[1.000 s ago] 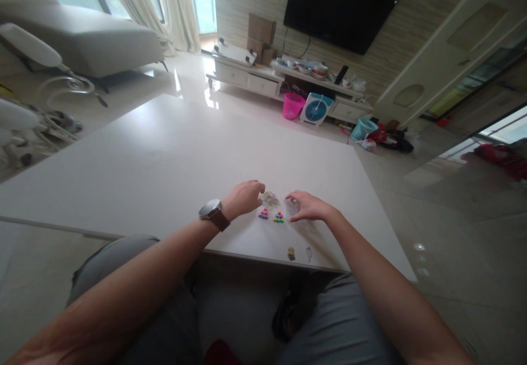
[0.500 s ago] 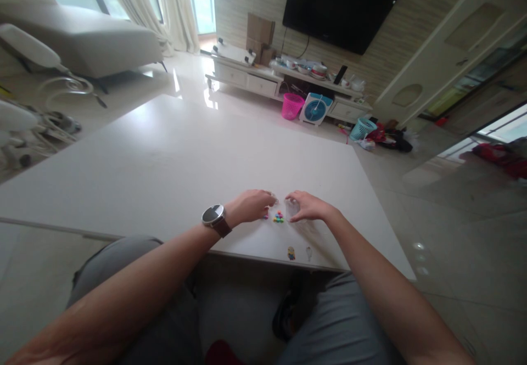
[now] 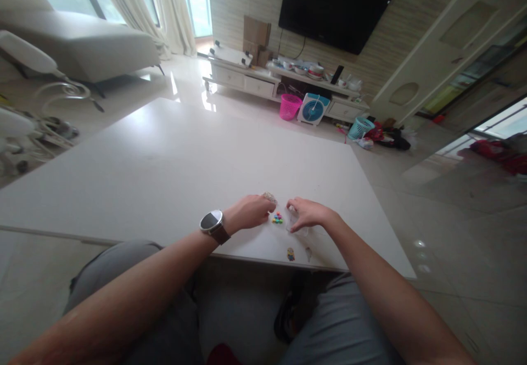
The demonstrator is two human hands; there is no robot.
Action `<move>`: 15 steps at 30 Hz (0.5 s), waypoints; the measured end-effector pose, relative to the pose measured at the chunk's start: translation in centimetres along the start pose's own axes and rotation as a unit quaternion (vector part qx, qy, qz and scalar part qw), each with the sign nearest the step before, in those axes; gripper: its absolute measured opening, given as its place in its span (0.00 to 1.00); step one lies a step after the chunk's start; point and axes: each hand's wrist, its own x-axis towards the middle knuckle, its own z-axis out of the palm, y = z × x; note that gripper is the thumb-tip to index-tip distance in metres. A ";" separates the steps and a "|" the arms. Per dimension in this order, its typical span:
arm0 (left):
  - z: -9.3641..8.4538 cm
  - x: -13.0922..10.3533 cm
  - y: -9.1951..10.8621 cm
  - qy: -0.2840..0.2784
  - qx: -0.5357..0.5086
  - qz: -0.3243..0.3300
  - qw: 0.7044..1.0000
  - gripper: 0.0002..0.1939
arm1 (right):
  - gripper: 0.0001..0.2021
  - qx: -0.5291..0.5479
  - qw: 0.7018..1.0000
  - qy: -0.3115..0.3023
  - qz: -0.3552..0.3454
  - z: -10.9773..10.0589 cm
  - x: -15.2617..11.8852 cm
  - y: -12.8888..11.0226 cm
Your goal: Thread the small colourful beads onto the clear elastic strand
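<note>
My left hand (image 3: pixel 249 212) lay knuckles-up, fingers curled, grasp unclear; coloured beads (image 3: pixel 277 219) sat just right of its fingertips; my right hand (image 3: pixel 308 214) pinched a clear bag (image 3: pixel 293 217)

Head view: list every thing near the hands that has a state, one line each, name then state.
left hand: palm down on the table, fingers curled by the beads
right hand: fingertips on a small clear piece
coloured beads: loose cluster lying between the hands
silvery bundle: lying on the table beyond the left fingers
yellow figure: flat near the table edge
wristwatch: strapped on left wrist
</note>
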 end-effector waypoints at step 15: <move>0.9 -2.3 2.9 -0.013 0.002 0.064 0.998 0.08 | 0.13 -0.007 1.000 0.024 0.006 0.8 -2.4 -0.6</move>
